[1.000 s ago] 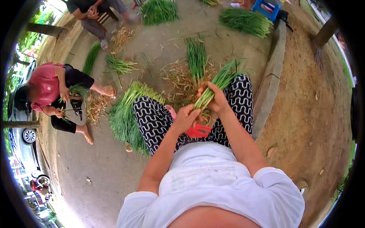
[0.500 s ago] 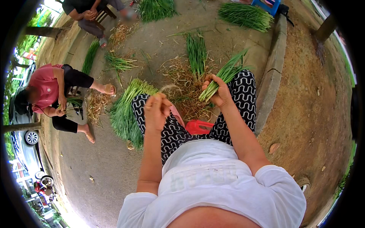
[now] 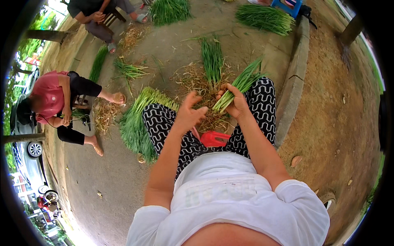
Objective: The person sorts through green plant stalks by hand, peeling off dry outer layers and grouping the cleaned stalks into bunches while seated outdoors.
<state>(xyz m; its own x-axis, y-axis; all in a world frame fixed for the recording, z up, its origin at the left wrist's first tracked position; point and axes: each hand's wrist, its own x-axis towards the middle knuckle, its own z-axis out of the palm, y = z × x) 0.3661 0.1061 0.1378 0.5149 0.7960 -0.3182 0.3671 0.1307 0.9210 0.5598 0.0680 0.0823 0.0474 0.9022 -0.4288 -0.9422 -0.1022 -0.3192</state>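
Note:
My right hand (image 3: 238, 105) grips a bunch of chives (image 3: 248, 80) above my right knee. The pale stem ends point down and left, and the long green leaves slant up to the right. My left hand (image 3: 189, 111) hangs over my left knee, fingers spread, holding nothing that I can see; it is a short way left of the stem ends. Beside my left knee lies a large heap of chives (image 3: 138, 123), stem ends upward. Another bundle of chives (image 3: 212, 59) rests on the ground ahead, on brown dry leaf scraps (image 3: 191, 84).
A red plastic object (image 3: 214, 139) sits between my legs. At left a person in a red shirt (image 3: 49, 94) sits working with both hands; another person (image 3: 96, 17) sits at far left. More chive piles (image 3: 264, 18) lie ahead. A stone curb (image 3: 292, 92) runs along the right.
My left hand has moved right toward the held bunch, and its fingers have spread from a closed shape. My right hand has kept its grip, barely shifting.

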